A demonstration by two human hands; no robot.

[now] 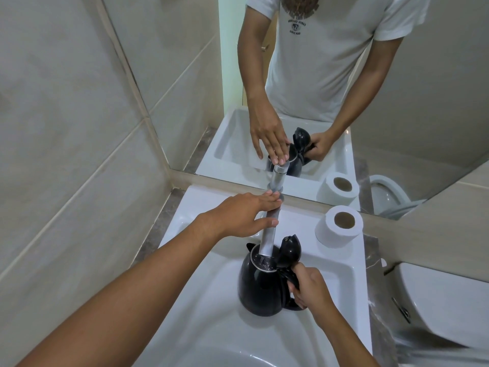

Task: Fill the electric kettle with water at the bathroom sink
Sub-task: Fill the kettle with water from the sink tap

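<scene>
A black electric kettle [260, 286] stands in the white sink [209, 300] with its lid [291, 250] flipped up. My right hand [309, 287] grips the kettle's handle. The chrome faucet [268, 237] reaches forward and its spout ends over the kettle's open mouth. My left hand [243, 214] lies flat on top of the faucet near its base, fingers extended and touching the metal. I cannot tell whether water is running.
A toilet paper roll [340, 225] stands on the sink's back right rim. A mirror [344, 88] behind the sink reflects me and the kettle. Tiled wall [66, 128] closes the left side. A white toilet tank [444, 308] is at the right.
</scene>
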